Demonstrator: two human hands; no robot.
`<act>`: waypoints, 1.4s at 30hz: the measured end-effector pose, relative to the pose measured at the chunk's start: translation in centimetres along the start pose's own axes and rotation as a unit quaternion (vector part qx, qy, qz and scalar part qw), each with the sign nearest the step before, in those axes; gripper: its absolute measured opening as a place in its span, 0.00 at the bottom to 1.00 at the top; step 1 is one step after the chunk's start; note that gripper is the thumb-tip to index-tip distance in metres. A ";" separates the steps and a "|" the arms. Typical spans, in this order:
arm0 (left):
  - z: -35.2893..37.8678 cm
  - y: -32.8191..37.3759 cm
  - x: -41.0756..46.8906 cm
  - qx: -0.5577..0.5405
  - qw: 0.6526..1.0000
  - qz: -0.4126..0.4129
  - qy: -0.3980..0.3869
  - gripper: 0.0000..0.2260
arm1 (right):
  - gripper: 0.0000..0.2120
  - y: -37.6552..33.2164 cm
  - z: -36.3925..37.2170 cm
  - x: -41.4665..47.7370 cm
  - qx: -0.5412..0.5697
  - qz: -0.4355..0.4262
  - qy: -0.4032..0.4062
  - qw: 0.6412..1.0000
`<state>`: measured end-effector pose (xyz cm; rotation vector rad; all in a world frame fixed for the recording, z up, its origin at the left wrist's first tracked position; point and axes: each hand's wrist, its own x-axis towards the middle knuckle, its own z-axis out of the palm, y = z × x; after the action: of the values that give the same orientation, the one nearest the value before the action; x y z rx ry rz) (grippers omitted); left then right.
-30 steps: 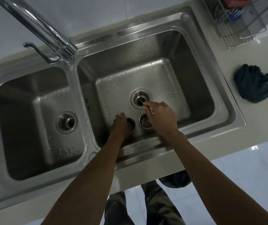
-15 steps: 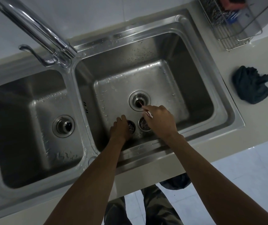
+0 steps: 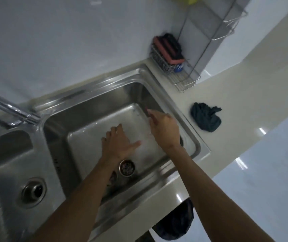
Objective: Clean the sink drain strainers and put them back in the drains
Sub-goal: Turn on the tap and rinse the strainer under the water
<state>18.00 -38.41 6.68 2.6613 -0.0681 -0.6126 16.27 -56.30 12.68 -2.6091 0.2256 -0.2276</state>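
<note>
1. Left hand (image 3: pixel 118 145): fingers (image 3: pixel 118 130) released and spread, grasping nothing, low over the right basin floor.
2. Right hand (image 3: pixel 165 127): fingers (image 3: pixel 152 117) clenched on a thin tool (image 3: pixel 147 109) with a reddish tip; blur hides its type.

Hazards:
- Both strainers lie behind the left fingers, beside the wrist. Strainer 1 (image 3: pixel 126 167) holds dark debris. Strainer 2 (image 3: pixel 112 178) is partly hidden under the forearm. Drawing the forearm back could tip either and spill debris.
- The right basin's drain is not visible. The left drain (image 3: pixel 33 191) appears unfitted, so loose debris may enter it.

Surroundings: a dark cloth (image 3: pixel 206 119) lies on the worktop (image 3: pixel 235 95) beyond the right fingers. A wire rack (image 3: pixel 183 79) stands farther off, and the faucet (image 3: pixel 9 109) is left of the left fingers.
</note>
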 end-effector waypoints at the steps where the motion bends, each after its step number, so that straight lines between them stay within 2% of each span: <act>1: -1.2 2.3 0.7 0.004 1.000 0.025 0.012 0.56 | 0.15 0.3 -1.6 1.3 -0.008 0.002 0.020 1.000; 7: -5.2 12.3 3.4 -0.008 0.988 0.144 0.052 0.46 | 0.11 2.9 -9.1 8.6 -0.076 0.027 0.126 0.989; 13: -4.5 14.8 5.8 0.001 0.986 0.165 0.035 0.44 | 0.12 7.6 -9.1 12.6 -0.149 0.095 0.079 0.981; 19: -2.9 13.9 6.8 0.007 0.986 0.161 0.034 0.44 | 0.11 9.6 -5.9 13.9 -0.164 0.074 0.010 0.984; 29: -3.4 12.4 6.0 0.022 0.985 0.165 0.042 0.40 | 0.13 9.5 -6.3 13.1 -0.153 0.086 -0.014 0.984; 34: -4.0 11.1 4.2 0.022 0.985 0.165 0.042 0.41 | 0.20 7.6 -7.0 11.2 -0.150 0.107 0.007 0.983; 38: -5.0 7.5 2.3 0.038 0.987 0.149 0.053 0.39 | 0.22 4.0 -6.9 8.8 -0.155 0.055 0.063 0.984; 42: -5.3 1.4 -0.6 0.077 0.989 0.115 0.045 0.40 | 0.22 -0.1 -4.9 5.3 -0.141 -0.014 0.020 0.990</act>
<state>19.81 -37.61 11.78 2.7705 -0.4046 -0.4275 20.42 -59.60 17.55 -2.8904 0.2523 -0.2746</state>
